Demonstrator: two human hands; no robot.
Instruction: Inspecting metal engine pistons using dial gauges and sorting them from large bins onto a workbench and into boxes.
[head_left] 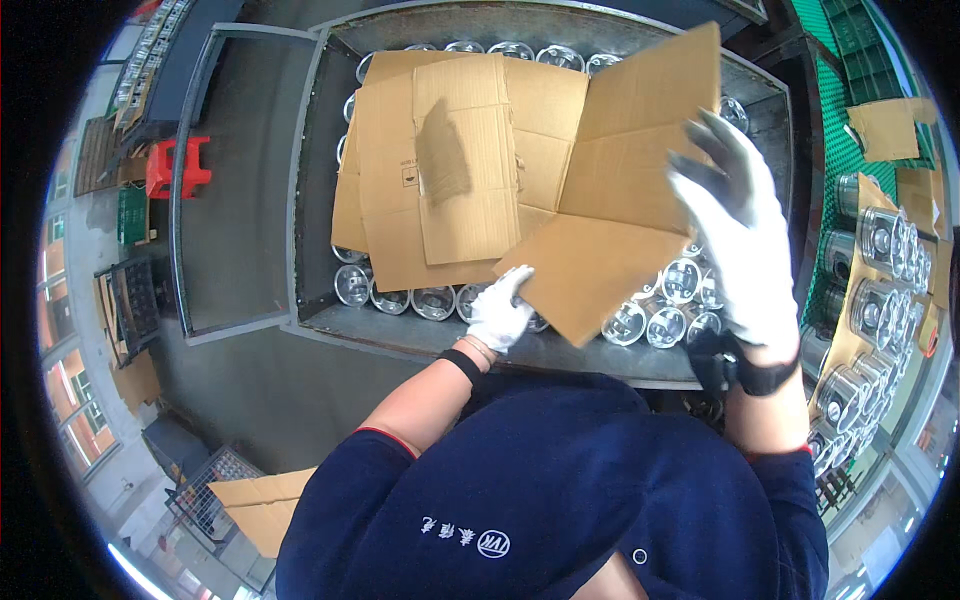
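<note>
My left hand (500, 312), in a white glove, pinches the near left edge of a folded brown cardboard sheet (605, 262). The sheet's far part stands up at a tilt. Beside its right edge, my right hand (735, 205) is raised with its gloved fingers apart; dark patches mark the fingers, and motion blurs them slightly. More flattened cardboard (390, 215) covers the left and middle of the load. Shiny metal pistons (682, 280) stand in the metal bin (335, 320) under and around the cardboard, partly hidden by it.
A hinged metal frame (182, 200) swings out from the bin's left side. Rows of pistons (875, 315) stand on cardboard at the right, by a green mesh surface (825, 150). A red stool (165, 168) is at far left. Loose cardboard (262, 505) lies lower left.
</note>
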